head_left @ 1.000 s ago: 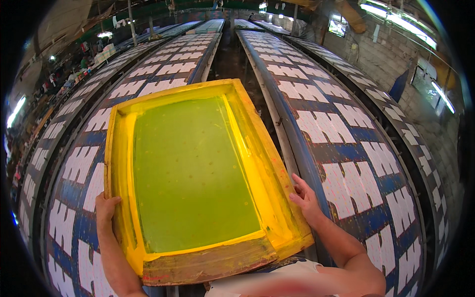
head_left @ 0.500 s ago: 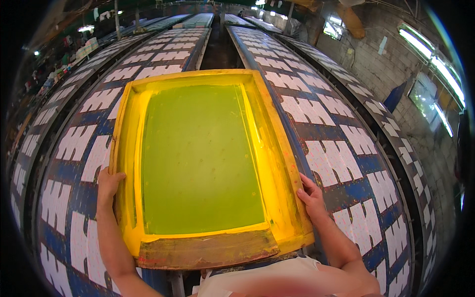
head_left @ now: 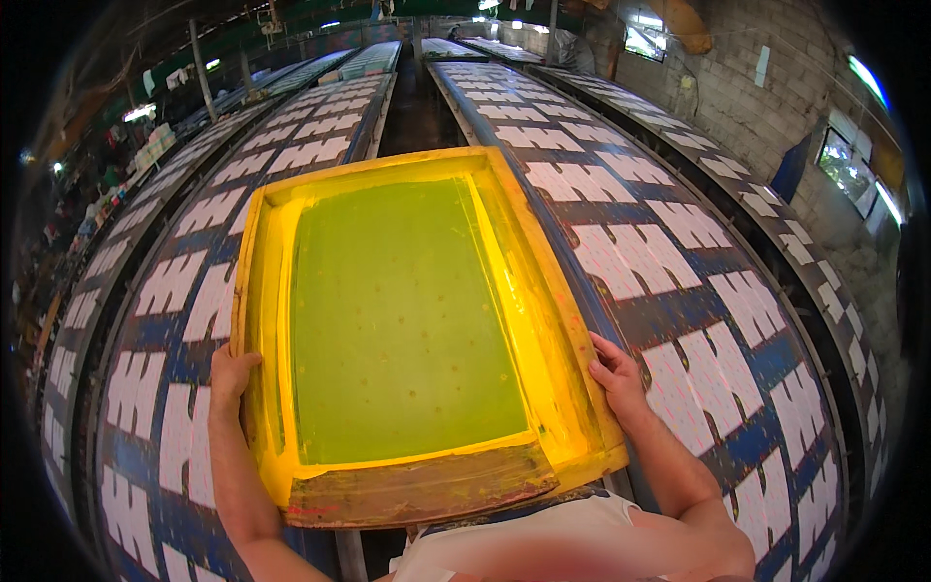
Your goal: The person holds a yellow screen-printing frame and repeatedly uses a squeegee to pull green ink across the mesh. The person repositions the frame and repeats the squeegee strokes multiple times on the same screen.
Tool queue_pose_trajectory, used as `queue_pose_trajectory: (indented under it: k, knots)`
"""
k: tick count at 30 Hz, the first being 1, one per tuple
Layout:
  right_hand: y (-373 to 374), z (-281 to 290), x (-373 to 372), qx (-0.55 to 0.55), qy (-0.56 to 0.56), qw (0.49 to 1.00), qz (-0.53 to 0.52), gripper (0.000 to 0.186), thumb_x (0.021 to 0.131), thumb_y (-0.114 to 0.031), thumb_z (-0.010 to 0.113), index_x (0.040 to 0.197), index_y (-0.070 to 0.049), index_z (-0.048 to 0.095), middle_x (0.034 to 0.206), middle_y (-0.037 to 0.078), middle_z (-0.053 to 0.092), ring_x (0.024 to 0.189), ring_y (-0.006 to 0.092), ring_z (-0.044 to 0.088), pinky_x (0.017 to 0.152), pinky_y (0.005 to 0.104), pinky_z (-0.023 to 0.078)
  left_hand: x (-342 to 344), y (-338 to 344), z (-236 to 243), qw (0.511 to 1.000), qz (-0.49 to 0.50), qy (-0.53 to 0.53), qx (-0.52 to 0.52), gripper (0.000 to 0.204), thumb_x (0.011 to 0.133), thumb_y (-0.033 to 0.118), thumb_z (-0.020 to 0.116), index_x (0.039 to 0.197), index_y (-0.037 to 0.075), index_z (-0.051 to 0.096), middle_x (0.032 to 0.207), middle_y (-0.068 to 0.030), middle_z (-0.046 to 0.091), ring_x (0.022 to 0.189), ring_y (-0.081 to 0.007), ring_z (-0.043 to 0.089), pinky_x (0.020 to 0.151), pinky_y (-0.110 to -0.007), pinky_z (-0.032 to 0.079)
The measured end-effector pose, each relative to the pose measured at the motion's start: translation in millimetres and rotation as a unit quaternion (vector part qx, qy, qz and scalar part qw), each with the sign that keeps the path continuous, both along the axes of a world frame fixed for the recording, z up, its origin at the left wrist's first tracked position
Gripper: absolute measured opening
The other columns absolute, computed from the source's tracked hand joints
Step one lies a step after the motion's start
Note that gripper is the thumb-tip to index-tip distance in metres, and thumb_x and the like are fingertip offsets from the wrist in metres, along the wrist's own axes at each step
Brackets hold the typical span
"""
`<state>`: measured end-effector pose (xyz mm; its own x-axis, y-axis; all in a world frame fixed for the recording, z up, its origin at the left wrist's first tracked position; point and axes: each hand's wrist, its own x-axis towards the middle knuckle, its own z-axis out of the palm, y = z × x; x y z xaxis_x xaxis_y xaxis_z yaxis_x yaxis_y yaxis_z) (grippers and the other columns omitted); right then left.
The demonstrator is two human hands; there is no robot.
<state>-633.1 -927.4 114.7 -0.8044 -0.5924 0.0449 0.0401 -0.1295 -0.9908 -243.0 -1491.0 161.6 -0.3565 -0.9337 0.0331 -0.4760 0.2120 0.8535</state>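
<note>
A wooden screen-printing frame (head_left: 504, 493) is held out flat in front of my body, between two long tables. Its green mesh (head_left: 402, 330) is bordered by wet-looking bright yellow ink (head_left: 530, 339), thickest along the right side. My left hand (head_left: 231, 376) is closed around the left rail, thumb over the top. On the right rail, my right hand (head_left: 618, 376) grips the edge with its thumb on the side; some of its fingers are hidden beneath. A brown, stained strip (head_left: 427, 488) covers the frame's near end, close to my waist.
Long blue-stained tables (head_left: 145, 335) run into the distance on both sides, covered with rows of white cut fabric pieces (head_left: 635, 260) bearing small coloured specks. A narrow dark aisle (head_left: 417, 121) lies ahead. A grey block wall (head_left: 805, 116) stands at the right.
The tables and fabric pieces have shifted in view, those on the right coming nearer. Both hands keep their hold on the frame, which sits slightly farther right in the picture.
</note>
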Motion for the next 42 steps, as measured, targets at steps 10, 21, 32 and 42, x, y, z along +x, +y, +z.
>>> queue_pose_trajectory:
  k: [10, 21, 32, 42]
  knots:
    - [-164, 6, -190, 0.000, -0.004, 0.998, 0.059, 0.056, 0.110, 0.001, 0.064, 0.165, 0.000, 0.054, 0.152, 0.010, 0.069, 0.136, 0.0178, 0.065, 0.119, 0.0343, 0.049, -129, -93, 37, 0.995, 0.078, -0.028, 0.046, 0.042, 0.090, 0.006, 0.077, 0.129, -0.008, 0.075, 0.111, -0.0176, 0.082, 0.093, -0.0266, 0.080, 0.086, -0.039, 0.062]
    - [-365, 7, -358, 0.026, 0.011, 0.998, 0.057, 0.058, 0.109, 0.001, 0.065, 0.166, -0.001, 0.054, 0.154, 0.011, 0.068, 0.136, 0.0191, 0.065, 0.119, 0.0349, 0.048, -289, -289, -7, 0.997, 0.069, -0.001, 0.020, 0.041, 0.090, 0.008, 0.076, 0.128, -0.006, 0.075, 0.108, -0.0157, 0.083, 0.086, -0.0255, 0.079, 0.081, -0.039, 0.063]
    - [-499, 27, -498, 0.043, 0.018, 0.999, 0.025, 0.058, 0.109, 0.000, 0.066, 0.166, 0.000, 0.053, 0.153, 0.011, 0.068, 0.137, 0.0191, 0.064, 0.119, 0.0348, 0.048, -468, -461, -16, 0.999, 0.034, 0.015, 0.037, 0.042, 0.088, 0.005, 0.078, 0.127, -0.010, 0.075, 0.108, -0.0184, 0.083, 0.088, -0.0278, 0.081, 0.083, -0.040, 0.064]
    - [-647, -17, -692, 0.019, 0.033, 0.999, 0.032, 0.060, 0.108, -0.002, 0.067, 0.166, 0.001, 0.052, 0.155, 0.010, 0.067, 0.138, 0.0187, 0.064, 0.120, 0.0351, 0.048, -658, -588, 5, 0.998, 0.067, 0.003, -0.009, 0.043, 0.087, 0.004, 0.078, 0.127, -0.011, 0.075, 0.110, -0.0191, 0.084, 0.092, -0.0281, 0.081, 0.085, -0.040, 0.064]
